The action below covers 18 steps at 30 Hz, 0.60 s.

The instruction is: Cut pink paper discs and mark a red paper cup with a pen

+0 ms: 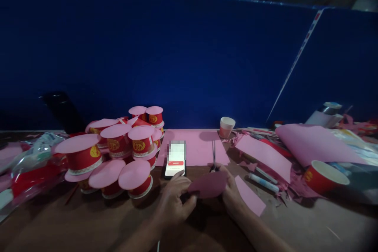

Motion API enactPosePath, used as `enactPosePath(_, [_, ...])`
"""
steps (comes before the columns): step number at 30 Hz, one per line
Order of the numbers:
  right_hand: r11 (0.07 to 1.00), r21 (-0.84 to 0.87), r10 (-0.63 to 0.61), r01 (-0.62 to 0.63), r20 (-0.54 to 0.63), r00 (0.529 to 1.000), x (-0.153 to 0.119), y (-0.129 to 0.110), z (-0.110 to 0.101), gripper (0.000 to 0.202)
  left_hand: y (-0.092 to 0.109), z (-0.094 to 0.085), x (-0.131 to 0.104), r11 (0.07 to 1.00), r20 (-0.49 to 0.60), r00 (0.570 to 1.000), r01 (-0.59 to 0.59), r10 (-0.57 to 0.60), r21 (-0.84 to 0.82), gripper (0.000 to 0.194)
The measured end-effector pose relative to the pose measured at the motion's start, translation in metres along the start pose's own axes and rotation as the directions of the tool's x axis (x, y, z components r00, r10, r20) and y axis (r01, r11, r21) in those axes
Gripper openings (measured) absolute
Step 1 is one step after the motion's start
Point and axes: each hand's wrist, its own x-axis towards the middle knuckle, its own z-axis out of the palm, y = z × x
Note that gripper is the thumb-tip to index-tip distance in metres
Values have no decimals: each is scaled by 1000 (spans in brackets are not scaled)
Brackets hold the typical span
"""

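Blue across most of the upper frame, as a wide panel (183,55), its lower edge along the back of a brown tabletop (79,224). Open room at lower left and lower right of the frame, and in a strip between the front of the stacked red cups with pink discs (115,145), centre left, and the left hand (175,201). Crowded at right with loose pink paper (313,143) and a tilted red cup (325,179). Flat at centre, a pink sheet (196,145), bare between the phone (175,161) and the scissors (214,157). At lower centre, a darker pink piece (208,185), pinched by its left edge in the partly curled left hand, index fingertip near the phone's lower edge, contact impossible to tell. At its right edge, the right hand (232,195), mostly closed, with the scissors held blades upward.
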Motion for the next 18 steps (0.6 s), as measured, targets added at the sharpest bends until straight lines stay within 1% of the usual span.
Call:
enactPosePath(5, [1000, 5, -3, 3, 15, 1000, -2, -7, 3, 30, 0, -2, 1, 1000, 2, 1000, 7, -7, 1, 14])
enactPosePath(10, [999, -35, -14, 14, -12, 1000, -2, -13, 5, 29, 1, -2, 2, 1000, -19, 1000, 7, -7, -18, 13])
enactPosePath(15, [999, -35, 12, -11, 34, 999, 0, -5, 2, 32, 2, -3, 3, 999, 6, 1000, -8, 8, -52, 14])
enactPosePath(18, [1000, -31, 5, -3, 35, 999, 1, 0, 1, 31, 4, -4, 3, 998, 12, 1000, -7, 8, -56, 15])
